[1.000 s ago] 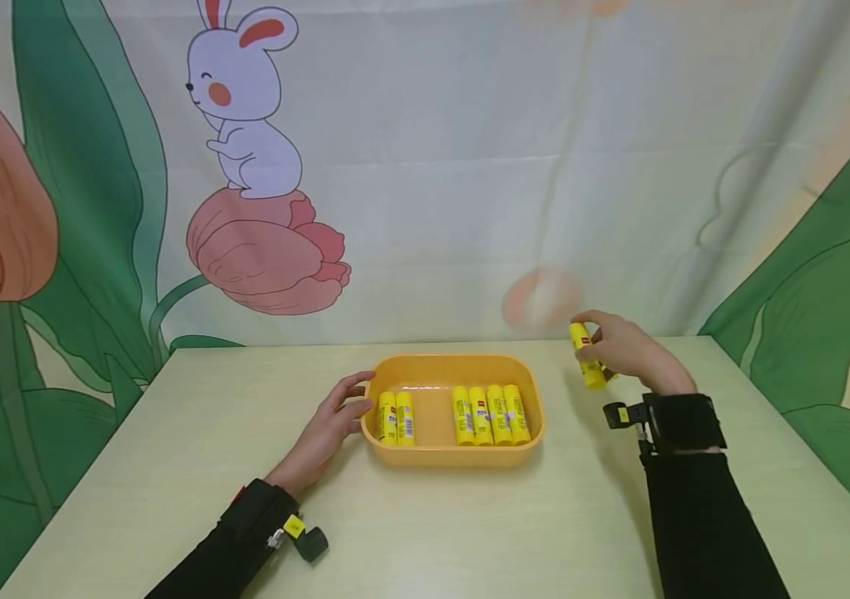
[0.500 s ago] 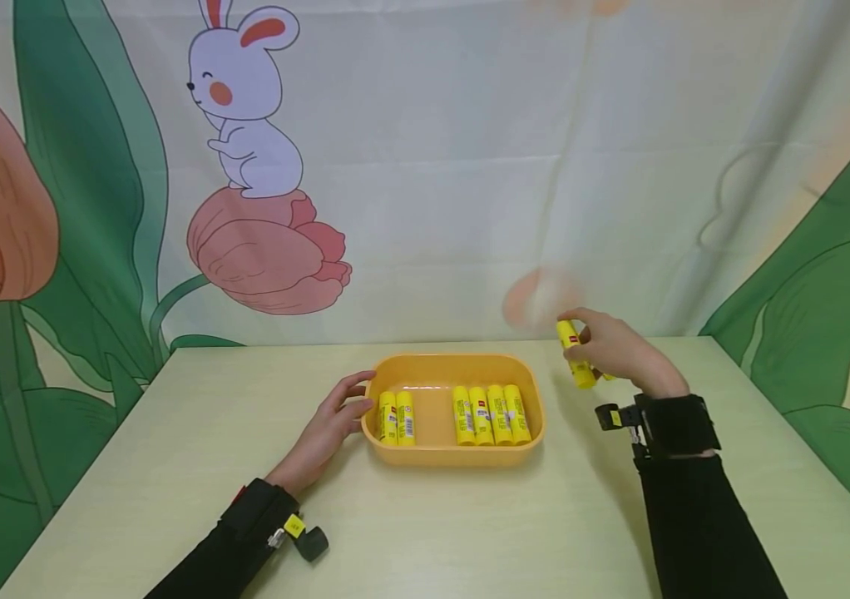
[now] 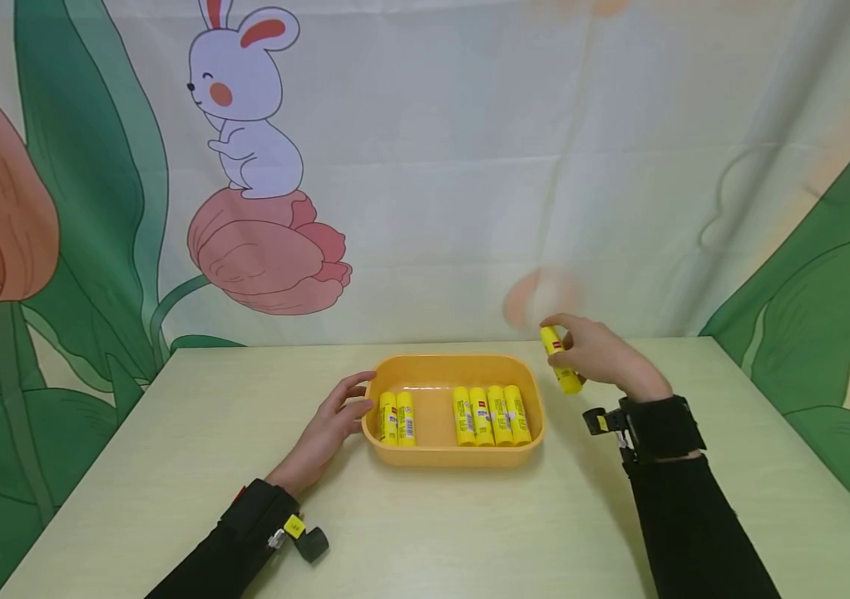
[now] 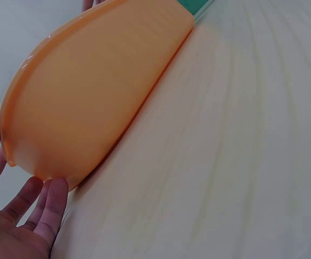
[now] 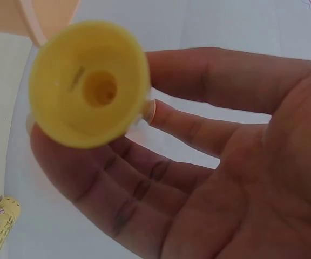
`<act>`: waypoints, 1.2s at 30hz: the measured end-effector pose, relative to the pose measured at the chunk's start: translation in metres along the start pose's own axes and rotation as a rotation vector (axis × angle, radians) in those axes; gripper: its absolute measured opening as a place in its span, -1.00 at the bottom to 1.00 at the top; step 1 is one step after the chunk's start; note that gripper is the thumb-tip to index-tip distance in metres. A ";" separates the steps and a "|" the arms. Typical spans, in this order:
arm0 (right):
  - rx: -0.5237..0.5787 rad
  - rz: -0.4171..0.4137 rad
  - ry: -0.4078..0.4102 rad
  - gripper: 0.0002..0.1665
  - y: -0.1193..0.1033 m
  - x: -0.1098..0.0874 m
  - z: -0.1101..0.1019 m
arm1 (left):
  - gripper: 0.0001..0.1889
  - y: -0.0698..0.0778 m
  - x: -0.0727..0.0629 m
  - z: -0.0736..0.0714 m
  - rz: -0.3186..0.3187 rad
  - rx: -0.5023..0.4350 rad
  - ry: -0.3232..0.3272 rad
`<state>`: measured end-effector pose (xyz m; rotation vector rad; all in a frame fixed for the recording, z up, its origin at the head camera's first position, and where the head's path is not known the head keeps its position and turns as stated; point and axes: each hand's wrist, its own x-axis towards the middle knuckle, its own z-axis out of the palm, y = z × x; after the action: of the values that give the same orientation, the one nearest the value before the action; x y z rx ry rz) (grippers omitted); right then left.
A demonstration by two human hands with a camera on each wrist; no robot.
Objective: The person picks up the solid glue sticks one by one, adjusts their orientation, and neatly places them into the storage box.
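Beside the right end of the yellow plastic tray (image 3: 455,456), my right hand (image 3: 599,356) holds a yellow glue stick (image 3: 558,353) in a tilted position, off the table. Thumb and fingers pinch it from both sides in the right wrist view, where its round hollow base (image 5: 90,83) faces the camera. My left hand (image 3: 326,434) grips the tray's left end, fingertips at the rim and on the outer wall (image 4: 85,91). Two glue sticks (image 3: 397,418) lie side by side in the tray's left part. Several more (image 3: 491,416) lie in a row in its right part.
Another yellow glue stick (image 5: 0,226) appears at the lower left of the right wrist view; my right hand hides it in the head view. The pale table (image 3: 425,532) ends at a printed cloth backdrop (image 3: 425,208) with a rabbit and flowers.
My right hand has moved left toward the tray, carrying the glue stick in its fingers. The left hand, the tray and the glue sticks inside it have stayed in place.
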<state>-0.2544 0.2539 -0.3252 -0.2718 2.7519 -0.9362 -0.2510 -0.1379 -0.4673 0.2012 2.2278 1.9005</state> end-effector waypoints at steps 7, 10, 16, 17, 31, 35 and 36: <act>-0.011 0.005 -0.002 -0.28 -0.004 0.001 0.005 | -0.45 -0.001 0.000 0.000 0.007 0.003 -0.002; -0.016 0.006 -0.009 -0.28 -0.006 0.001 0.007 | -0.45 -0.001 -0.001 0.000 0.007 0.001 -0.007; -0.019 -0.019 -0.019 -0.28 -0.008 0.005 0.012 | -0.44 -0.001 0.000 -0.001 0.013 -0.005 -0.015; -0.019 -0.021 -0.020 -0.28 -0.008 0.005 0.013 | -0.44 -0.001 0.000 -0.001 0.013 -0.004 -0.014; -0.044 -0.019 -0.021 -0.30 -0.009 0.010 0.019 | -0.45 0.000 -0.001 -0.001 0.012 -0.002 -0.011; -0.043 -0.020 -0.020 -0.30 -0.010 0.009 0.019 | -0.45 -0.001 -0.001 -0.002 0.016 -0.004 -0.020; -0.041 -0.019 -0.021 -0.30 -0.010 0.009 0.019 | -0.45 -0.001 -0.001 -0.002 0.014 -0.004 -0.017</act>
<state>-0.2570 0.2330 -0.3354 -0.3138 2.7565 -0.8771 -0.2501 -0.1401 -0.4679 0.2320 2.2169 1.9026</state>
